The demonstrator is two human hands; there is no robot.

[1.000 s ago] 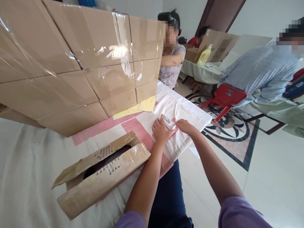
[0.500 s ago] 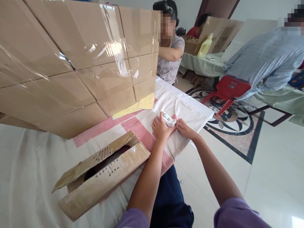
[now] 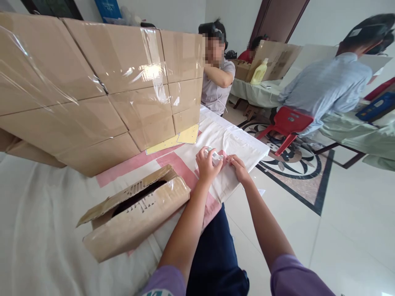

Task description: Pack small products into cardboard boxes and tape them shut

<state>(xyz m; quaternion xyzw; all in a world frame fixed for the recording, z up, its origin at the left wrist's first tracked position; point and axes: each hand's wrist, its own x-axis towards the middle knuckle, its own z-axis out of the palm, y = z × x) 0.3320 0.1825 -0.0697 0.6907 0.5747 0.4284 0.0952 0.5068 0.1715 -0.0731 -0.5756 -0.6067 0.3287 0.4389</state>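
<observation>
My left hand (image 3: 206, 165) is wrapped round a small white tape dispenser (image 3: 218, 156), held over the cloth near the table's corner. Just to the right, my right hand (image 3: 238, 166) is closed in a pinch, its fingertips a little apart from the dispenser's front end. A small pale bit, apparently the end of the tape, shows at those fingertips; the clear strip itself is hard to see. On the cloth to the left of my left forearm lies an opened cardboard box (image 3: 135, 222) with a dark inside.
Taped cardboard boxes (image 3: 138, 102) form a wall across the table's left and back. Yellow sheets (image 3: 188, 135) lie at its foot. A person (image 3: 216, 78) sits beyond the table. Another person (image 3: 327, 86) sits on a red chair (image 3: 291, 121) at the right, near a yellow bottle (image 3: 259, 72).
My right fingertips have drawn slightly away from the dispenser, which has turned a little in my left hand. The whole view has shifted, with the boxes appearing lower at the top.
</observation>
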